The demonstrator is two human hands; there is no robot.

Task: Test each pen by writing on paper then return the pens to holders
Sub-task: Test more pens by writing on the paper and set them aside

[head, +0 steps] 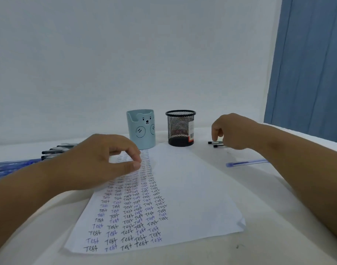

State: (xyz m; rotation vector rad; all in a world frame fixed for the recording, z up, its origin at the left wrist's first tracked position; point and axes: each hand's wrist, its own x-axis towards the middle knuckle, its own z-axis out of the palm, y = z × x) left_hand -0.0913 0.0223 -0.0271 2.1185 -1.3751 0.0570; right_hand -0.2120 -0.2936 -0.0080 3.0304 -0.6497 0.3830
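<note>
A white paper sheet point(183, 188) covered with columns of the word "Test" lies in front of me. My left hand point(104, 159) hovers over its far left part, fingers loosely curled, thumb near the fingertips, nothing in it. My right hand point(234, 131) reaches down at the far right, fingertips touching two black pens point(215, 144) lying on the table. A blue capped pen point(246, 162) lies right of the paper. A pale blue bear holder point(142, 129) and a black mesh holder point(180, 129) stand behind the paper; no pens stick out of them.
A pile of black and blue pens point(49, 152) lies at the far left of the white-covered table point(240, 245), partly behind my left arm. A white wall stands behind, with a blue curtain point(309, 69) at the right.
</note>
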